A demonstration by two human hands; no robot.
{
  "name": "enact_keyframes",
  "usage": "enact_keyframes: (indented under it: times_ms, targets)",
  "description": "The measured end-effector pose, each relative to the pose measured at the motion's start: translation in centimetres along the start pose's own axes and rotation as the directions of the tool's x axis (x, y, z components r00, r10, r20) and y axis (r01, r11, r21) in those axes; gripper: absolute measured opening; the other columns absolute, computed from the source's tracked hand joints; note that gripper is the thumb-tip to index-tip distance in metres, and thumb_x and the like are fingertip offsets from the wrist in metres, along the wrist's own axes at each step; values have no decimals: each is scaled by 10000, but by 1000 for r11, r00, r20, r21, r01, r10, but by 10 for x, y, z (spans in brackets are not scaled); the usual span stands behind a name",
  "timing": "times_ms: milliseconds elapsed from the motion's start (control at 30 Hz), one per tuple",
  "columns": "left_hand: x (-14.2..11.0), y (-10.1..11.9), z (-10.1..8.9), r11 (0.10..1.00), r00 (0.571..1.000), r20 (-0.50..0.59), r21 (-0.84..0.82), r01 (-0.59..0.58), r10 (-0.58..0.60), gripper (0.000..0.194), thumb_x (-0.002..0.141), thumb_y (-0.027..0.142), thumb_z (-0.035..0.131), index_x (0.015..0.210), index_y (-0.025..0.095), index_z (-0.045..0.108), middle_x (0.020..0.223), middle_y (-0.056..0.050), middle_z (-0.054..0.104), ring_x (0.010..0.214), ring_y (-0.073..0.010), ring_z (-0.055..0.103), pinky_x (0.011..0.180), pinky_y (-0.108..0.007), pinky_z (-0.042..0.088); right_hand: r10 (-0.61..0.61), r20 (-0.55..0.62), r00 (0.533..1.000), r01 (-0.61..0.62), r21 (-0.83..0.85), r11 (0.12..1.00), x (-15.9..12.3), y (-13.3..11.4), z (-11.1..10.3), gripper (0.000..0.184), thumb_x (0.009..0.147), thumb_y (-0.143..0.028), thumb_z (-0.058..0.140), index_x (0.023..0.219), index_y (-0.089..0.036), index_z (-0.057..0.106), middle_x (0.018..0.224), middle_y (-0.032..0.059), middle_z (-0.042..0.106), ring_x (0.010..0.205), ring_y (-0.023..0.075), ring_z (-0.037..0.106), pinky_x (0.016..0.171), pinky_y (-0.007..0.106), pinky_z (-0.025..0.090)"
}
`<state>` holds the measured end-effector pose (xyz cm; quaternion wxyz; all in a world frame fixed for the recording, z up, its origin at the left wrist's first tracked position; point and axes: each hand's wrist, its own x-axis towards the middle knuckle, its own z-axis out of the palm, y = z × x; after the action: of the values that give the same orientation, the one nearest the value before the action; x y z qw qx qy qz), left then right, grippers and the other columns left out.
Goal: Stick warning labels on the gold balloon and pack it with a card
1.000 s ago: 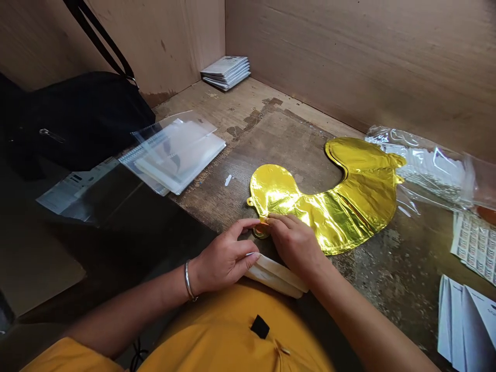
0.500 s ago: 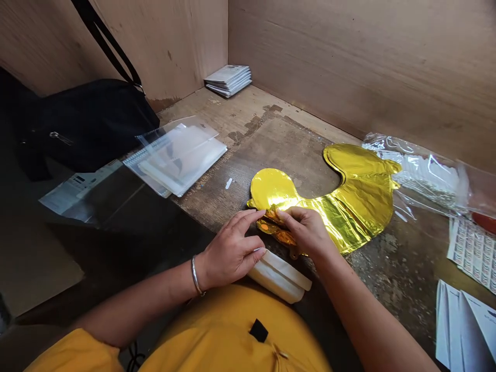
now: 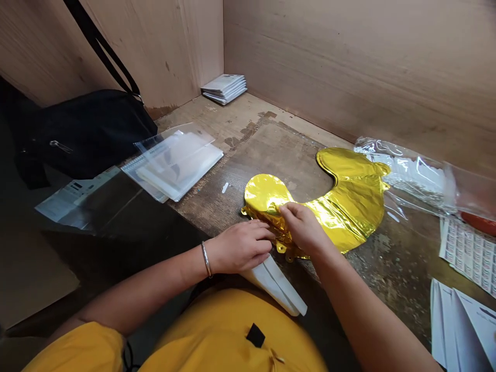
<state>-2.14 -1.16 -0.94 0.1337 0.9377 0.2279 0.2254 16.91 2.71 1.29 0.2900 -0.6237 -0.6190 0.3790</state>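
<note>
Gold foil balloon, end now folded further under right hand's pinching fingers, left hand touching.

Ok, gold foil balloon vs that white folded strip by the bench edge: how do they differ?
The gold foil balloon is shiny and metallic; the white folded strip looks matte. The balloon is far larger and curved; the strip is small and narrow. The right hand presses on the balloon's crumpled end, while the strip lies by the left hand, seemingly not held. Both lie on the worn wooden bench.
</note>
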Motion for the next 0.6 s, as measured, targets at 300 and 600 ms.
enact_keyframes:
  times_ms: [300,600]
  targets:
    - [5,0,1,997,1000,24,74,4,-6,255,914,283,467,765,178,645,773,-65,642,772,-193,595,770,-337,498,-427,44,903,405,-422,811,-37,12,-20,696,676,-336,709,1306,-152,477,1300,185,558,1212,331,497,989,520,416]
    - [1,1,1,998,997,36,15,66,-67,213,923,239,462,790,157,607,1371,-152,512,1150,-246,564,1024,-404,432,-169,11,986,163,-327,931,-21,14,-34,144,776,-235,564,752,-195,700,745,36,708,719,196,639,676,322,494]
